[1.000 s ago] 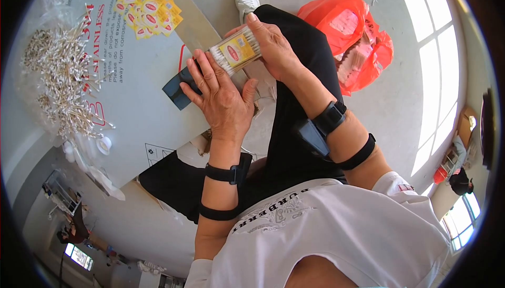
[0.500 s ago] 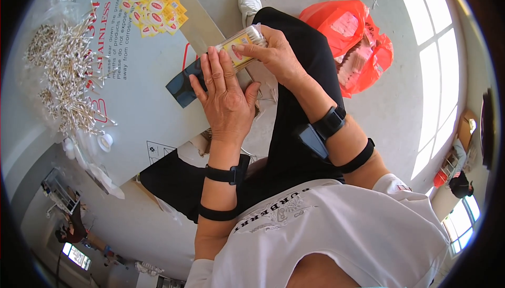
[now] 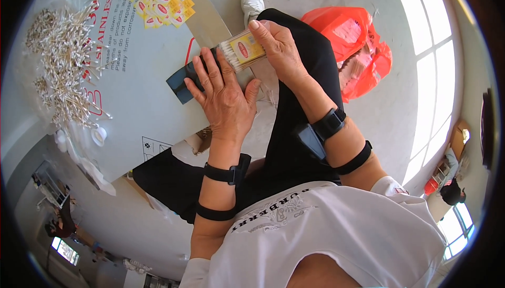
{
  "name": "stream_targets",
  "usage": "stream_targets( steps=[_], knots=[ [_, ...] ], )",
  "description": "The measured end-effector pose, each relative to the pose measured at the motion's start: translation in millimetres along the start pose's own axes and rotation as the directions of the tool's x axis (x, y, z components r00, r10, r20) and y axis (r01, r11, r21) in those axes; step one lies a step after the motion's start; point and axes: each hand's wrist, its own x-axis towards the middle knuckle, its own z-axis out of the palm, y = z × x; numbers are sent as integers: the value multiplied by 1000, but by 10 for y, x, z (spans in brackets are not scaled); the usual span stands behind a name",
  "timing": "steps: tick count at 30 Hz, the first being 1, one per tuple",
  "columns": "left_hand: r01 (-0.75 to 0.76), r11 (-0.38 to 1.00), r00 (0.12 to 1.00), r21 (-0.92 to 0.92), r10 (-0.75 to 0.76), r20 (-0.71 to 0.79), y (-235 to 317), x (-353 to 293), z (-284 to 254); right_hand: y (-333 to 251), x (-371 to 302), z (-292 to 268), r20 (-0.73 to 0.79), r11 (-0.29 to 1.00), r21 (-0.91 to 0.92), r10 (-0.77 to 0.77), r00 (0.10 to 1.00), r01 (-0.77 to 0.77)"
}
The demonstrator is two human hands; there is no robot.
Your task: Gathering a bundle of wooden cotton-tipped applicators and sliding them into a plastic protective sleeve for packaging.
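Observation:
My right hand (image 3: pixel 281 51) grips a flat clear pack of cotton swabs (image 3: pixel 244 48) with a yellow label that has a red oval. Swab tips show at the pack's left end, beside my left fingers. My left hand (image 3: pixel 226 93) lies with its fingers stretched over a dark, shiny flat piece (image 3: pixel 185 82) at the table's edge. Whether the left fingertips press on the pack as well, I cannot tell. Further up the table lies a loose pile of yellow labels (image 3: pixel 163 3) with red ovals.
A heap of loose cotton swabs (image 3: pixel 68 62) covers the left of the grey printed table (image 3: pixel 142 93). A white roll (image 3: pixel 98 136) sits below it. On the floor to the right is a red plastic bag (image 3: pixel 363 72) holding pink-looking packs. Other people are small at the far edges.
My right hand has shifted its hold; the thumb has come off the label, which now shows fully. The pack has slid slightly right, and swab tips now show at its left end.

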Motion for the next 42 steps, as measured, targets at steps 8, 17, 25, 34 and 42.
stream_targets(
  steps=[8, 17, 25, 34, 42],
  knots=[
    [-40, 995, 999, -93, 40, -7, -13, 36, -1, -69, -16, -18, 59, 992, -124, 34, 998, -26],
    [-59, 990, 997, -132, 53, -48, -38, 56, -37, 13, 32, -31, -112, 989, -53, -144, 983, 138],
    [-159, 956, 974, -247, 111, -198, -138, 50, -112, -157, 60, -487, -166, 950, 307, -1, 986, 53],
    [-338, 620, 936, -708, 148, -318, -53, 237, -731, -390, -164, -270, 368, 543, 548, 527, 766, -637],
    [-437, 643, 897, -629, 259, -359, -230, -37, -1029, -241, -229, 34, 721, 452, 282, 483, 498, -846]
  ],
)
